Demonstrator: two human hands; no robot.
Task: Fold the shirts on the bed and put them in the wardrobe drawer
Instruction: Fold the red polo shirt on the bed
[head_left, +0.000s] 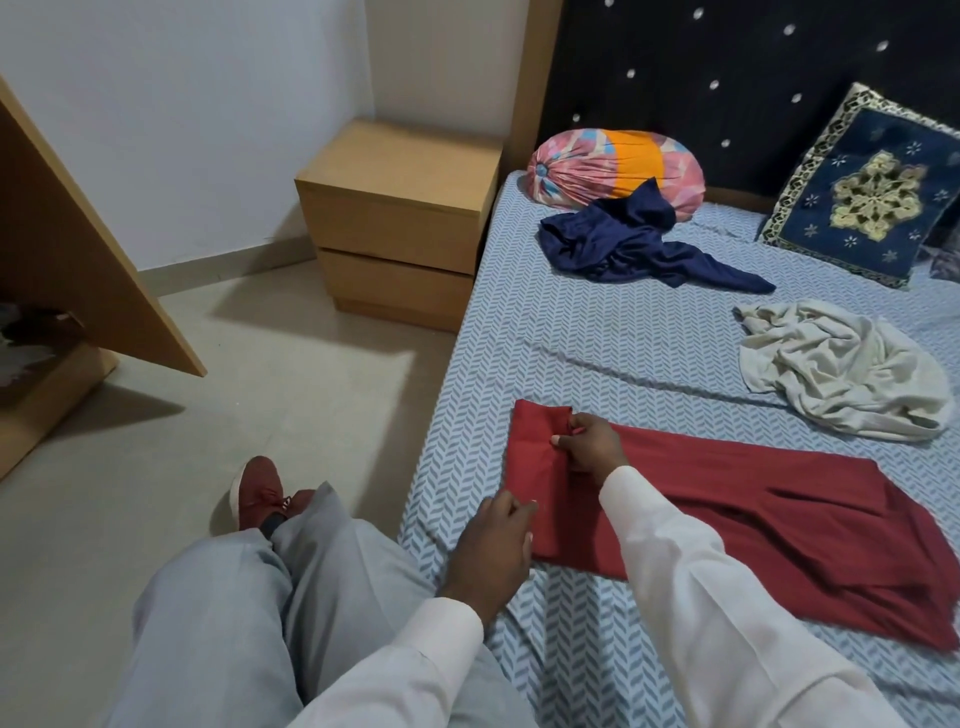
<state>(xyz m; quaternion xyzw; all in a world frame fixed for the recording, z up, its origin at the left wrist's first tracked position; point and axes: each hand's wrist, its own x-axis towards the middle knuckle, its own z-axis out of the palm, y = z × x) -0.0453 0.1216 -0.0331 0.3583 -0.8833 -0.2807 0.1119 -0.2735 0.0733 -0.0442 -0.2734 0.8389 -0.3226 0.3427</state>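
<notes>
A red shirt (727, 514) lies flattened in a long strip across the near part of the bed (597, 343). My right hand (589, 447) pinches a fold of red cloth near the shirt's left end. My left hand (496, 545) grips the same end's near corner at the bed's edge. A crumpled navy shirt (631, 241) lies farther up the bed by the bolster. A crumpled cream shirt (836, 371) sits at the right. The open wardrobe door (88, 260) shows at far left, with a low compartment (31, 338) holding dark clothes behind it.
A wooden two-drawer bedside table (400, 223) stands between the wall and the bed. A pink and orange bolster (613, 166) and a navy embroidered cushion (862, 192) lean on the dark headboard. My legs and a red shoe (260, 493) are over the tiled floor.
</notes>
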